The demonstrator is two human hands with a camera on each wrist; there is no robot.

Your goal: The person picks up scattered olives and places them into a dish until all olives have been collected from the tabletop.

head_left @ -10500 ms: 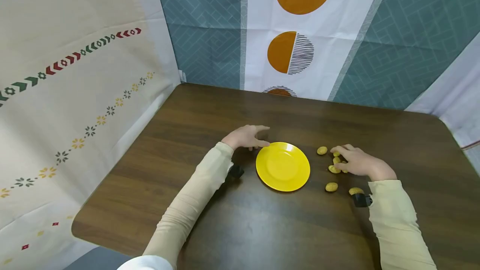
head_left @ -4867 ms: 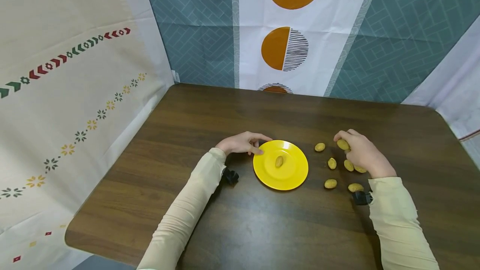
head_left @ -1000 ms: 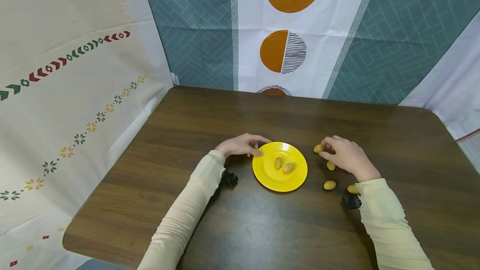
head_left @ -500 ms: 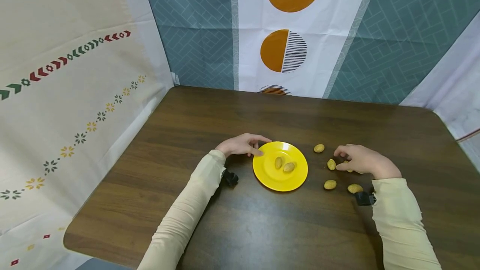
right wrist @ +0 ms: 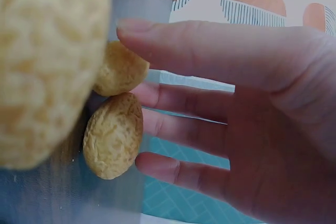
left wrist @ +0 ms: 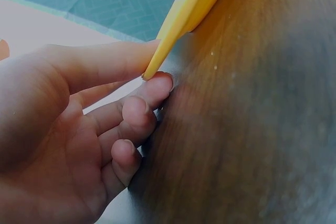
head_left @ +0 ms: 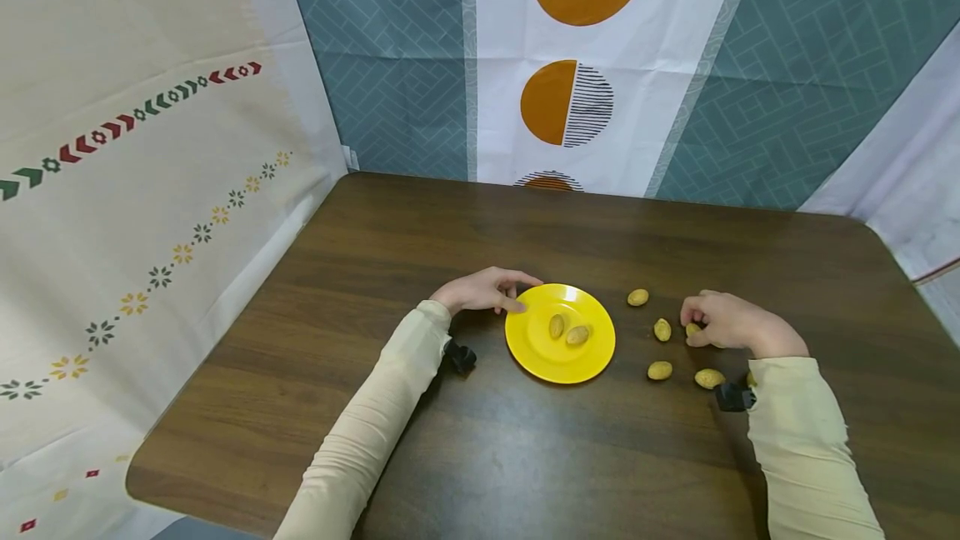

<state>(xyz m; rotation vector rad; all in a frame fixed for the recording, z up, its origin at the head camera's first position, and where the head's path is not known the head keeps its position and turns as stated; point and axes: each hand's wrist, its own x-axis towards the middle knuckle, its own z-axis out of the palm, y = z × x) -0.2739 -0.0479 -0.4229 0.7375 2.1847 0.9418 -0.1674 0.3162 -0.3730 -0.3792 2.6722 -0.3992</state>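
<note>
plate (head_left: 562, 367) taken as landmark, yellow, on the brown table (head_left: 420, 219); nut-like piece (head_left: 692, 329), wrinkled and yellow-brown, lies to the plate's right, well apart from its rim; right hand (head_left: 738, 325) is on the side of the piece away from the plate, thumb and fingers pinched round it, so the piece sits between hand and plate; whether it is off the table, cannot tell; long axis mostly covered by fingers, direction not readable; neighbour piece (right wrist: 113, 136) touches it or nearly so in the right wrist view; loose piece (head_left: 662, 329) lies between the held one and the plate's right rim, so a straight line to the plate passes over it, judged the key relation; left hand (head_left: 480, 288) pinches the plate's far-left rim, nearer the plate than the right; two pieces (head_left: 577, 335) rest near the plate's middle.
</note>
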